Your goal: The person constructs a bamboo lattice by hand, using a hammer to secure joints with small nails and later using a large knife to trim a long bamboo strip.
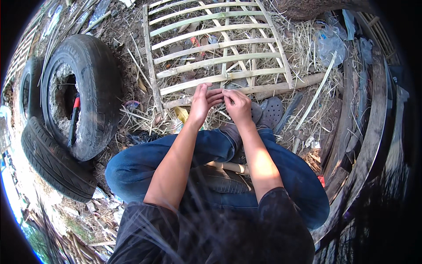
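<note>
My left hand (203, 104) is just past my knees, its fingers stretched to the right with the thumb apart. Beside it, my right hand (238, 105) has curled fingers, with thumb and forefinger pinched together at the left fingertips. Whatever small thing might be in that pinch is too small to make out. Right beyond both hands lies a lattice panel of split bamboo strips (189, 67), its near edge close to my fingertips. Several curved strips cross it from side to side, over slanting and upright ones.
At left stands an old tyre (104, 92) with a red-handled tool (74, 121) inside its rim; a cut tyre piece (57, 160) leans there. Grey clogs (273, 112) are on my feet. A wooden pole (307, 81), clear plastic bag (329, 46) and long boards (371, 132) lie right.
</note>
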A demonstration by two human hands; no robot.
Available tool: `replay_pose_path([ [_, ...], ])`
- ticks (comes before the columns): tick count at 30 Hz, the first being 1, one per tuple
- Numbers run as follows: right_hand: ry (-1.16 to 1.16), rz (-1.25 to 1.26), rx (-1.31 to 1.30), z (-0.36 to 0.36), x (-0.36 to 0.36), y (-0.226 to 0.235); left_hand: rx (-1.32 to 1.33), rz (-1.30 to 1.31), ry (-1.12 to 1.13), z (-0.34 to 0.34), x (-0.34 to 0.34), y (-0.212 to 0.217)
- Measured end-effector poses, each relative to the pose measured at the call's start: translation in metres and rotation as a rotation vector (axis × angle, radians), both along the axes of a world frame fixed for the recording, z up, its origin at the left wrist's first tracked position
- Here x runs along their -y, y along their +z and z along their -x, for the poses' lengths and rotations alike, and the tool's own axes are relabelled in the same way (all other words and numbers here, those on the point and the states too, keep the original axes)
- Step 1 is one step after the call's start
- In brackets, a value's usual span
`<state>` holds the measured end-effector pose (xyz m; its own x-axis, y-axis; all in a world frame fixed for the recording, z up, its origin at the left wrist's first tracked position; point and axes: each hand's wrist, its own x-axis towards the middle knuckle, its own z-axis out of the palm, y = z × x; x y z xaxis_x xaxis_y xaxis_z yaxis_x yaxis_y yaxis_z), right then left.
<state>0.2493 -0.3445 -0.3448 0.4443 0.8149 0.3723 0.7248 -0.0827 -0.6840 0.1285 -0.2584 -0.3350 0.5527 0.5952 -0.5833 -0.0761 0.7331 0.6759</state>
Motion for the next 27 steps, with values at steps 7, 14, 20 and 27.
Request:
replay_pose_path([
  [7, 0.051, 0.012, -0.022, -0.002, 0.000, 0.001, -0.528, -1.192, -0.362, 0.005, 0.007, 0.005],
  [14, 0.044, -0.005, -0.085, 0.001, 0.005, 0.002, -0.537, -1.361, -0.344, -0.001, -0.001, -0.006],
  [20, 0.011, 0.008, -0.153, 0.000, 0.005, 0.003, -0.455, -1.384, -0.294, -0.008, -0.006, -0.017],
  [27, 0.031, 0.008, -0.163, -0.008, 0.005, 0.007, -0.331, -1.426, -0.256, -0.011, -0.010, -0.022],
])
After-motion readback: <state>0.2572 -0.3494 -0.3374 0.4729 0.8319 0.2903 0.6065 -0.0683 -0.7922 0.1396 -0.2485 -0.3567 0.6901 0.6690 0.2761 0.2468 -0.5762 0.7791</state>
